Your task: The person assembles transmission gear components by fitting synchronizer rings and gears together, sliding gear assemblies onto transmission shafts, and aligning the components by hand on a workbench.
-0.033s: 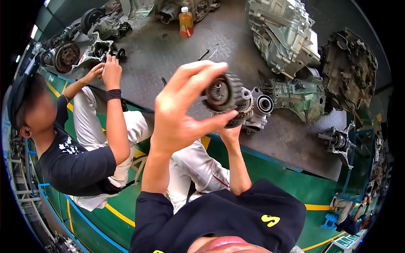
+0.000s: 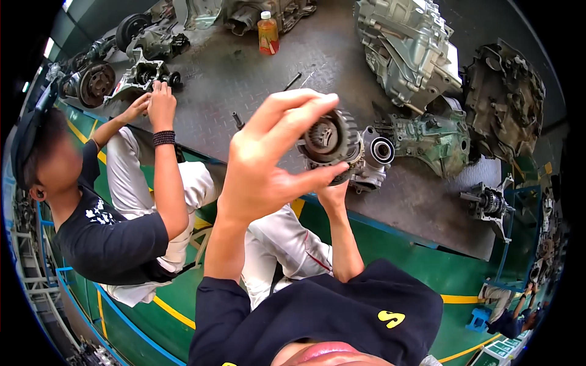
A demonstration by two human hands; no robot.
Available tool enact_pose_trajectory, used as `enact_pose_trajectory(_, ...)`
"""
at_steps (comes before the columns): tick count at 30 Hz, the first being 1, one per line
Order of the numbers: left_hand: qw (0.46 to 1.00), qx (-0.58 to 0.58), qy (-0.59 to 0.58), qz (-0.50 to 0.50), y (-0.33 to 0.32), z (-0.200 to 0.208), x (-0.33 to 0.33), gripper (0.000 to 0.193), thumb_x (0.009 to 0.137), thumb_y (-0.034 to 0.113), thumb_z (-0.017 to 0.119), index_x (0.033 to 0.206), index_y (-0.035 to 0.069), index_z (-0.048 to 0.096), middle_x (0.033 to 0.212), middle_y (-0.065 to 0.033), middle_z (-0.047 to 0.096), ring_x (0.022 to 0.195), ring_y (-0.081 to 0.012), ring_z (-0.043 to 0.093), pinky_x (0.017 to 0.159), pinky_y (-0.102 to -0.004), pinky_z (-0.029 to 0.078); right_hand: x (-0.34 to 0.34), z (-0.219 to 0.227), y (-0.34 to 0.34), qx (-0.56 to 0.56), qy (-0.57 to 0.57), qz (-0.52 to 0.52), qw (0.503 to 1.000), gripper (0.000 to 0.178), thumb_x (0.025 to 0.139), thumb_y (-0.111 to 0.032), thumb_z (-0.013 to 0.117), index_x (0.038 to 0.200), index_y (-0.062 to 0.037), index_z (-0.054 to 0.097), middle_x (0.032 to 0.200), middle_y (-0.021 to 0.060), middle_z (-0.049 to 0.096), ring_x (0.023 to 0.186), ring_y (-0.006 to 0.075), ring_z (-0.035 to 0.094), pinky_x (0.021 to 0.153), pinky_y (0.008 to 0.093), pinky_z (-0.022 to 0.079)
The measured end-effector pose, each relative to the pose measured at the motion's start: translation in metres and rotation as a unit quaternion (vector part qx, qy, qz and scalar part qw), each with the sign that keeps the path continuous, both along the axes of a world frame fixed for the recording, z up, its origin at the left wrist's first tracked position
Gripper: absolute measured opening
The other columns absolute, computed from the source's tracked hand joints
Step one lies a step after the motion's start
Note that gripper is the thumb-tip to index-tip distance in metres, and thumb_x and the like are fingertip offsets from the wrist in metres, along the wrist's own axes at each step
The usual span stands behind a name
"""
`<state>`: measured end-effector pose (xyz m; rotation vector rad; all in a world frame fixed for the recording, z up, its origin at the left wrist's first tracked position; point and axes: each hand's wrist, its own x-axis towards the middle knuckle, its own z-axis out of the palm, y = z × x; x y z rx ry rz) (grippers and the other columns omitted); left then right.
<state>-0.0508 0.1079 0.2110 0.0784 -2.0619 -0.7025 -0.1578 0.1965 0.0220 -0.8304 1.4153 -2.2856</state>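
Held up over the near edge of the dark grey metal bench [image 2: 244, 79]: a dark toothed steel gear wheel with a bearing at its centre [image 2: 329, 141], joined on its right to a silver-grey housing piece with a round bearing bore [image 2: 379, 152]. Left hand [image 2: 268, 165] wrapped loosely round the gear's left side, fingers arched over the top, thumb underneath, grip wide and only partly closed on the teeth. Right hand [image 2: 334, 194] underneath, mostly hidden, bearing the assembly from below; grip there impossible to tell exactly. No shift from the frame just before: same hold, same place. Far left, a co-worker's hands [image 2: 152, 104] on a small grey gear casing [image 2: 143, 76]. Far off, an orange-filled plastic bottle [image 2: 267, 33]; right, a large silver aluminium transmission casing [image 2: 409, 52].
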Motion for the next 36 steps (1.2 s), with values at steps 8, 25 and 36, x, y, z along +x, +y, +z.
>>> enact_pose_trajectory(8,0.996,0.045,-0.046,-0.057,0.009,0.006,-0.007,0.074,0.062,0.006,0.087,0.131,0.0,0.061,0.12,-0.0143,0.067,0.109,-0.0241,0.067,0.095,-0.035,0.053,0.001,-0.01,0.005,0.041,0.044,0.021,0.998,0.067,0.064,0.0,0.081,0.122,-0.0006,0.048,0.114,0.0106,0.063,0.103,0.0176,0.062,0.091,0.0321,0.05)
enact_pose_trajectory(25,0.991,0.071,-0.102,-0.058,0.004,-0.005,-0.016,0.081,0.065,0.01,0.087,0.138,0.002,0.053,0.117,-0.0158,0.069,0.109,-0.0235,0.067,0.098,-0.0355,0.05,0.002,-0.004,0.003,0.044,0.022,0.011,0.999,0.068,0.066,-0.005,0.083,0.124,-0.0006,0.047,0.115,0.0113,0.063,0.103,0.0181,0.062,0.09,0.0323,0.05)
enact_pose_trajectory(36,0.986,0.092,-0.108,-0.082,0.006,-0.019,-0.029,0.082,0.065,0.006,0.086,0.139,0.0,0.051,0.122,-0.0179,0.066,0.116,-0.025,0.064,0.101,-0.0361,0.049,-0.002,-0.007,0.003,0.018,-0.026,0.009,0.999,0.078,0.067,-0.01,0.087,0.132,0.0003,0.045,0.124,0.0128,0.06,0.11,0.0197,0.061,0.095,0.0348,0.052)
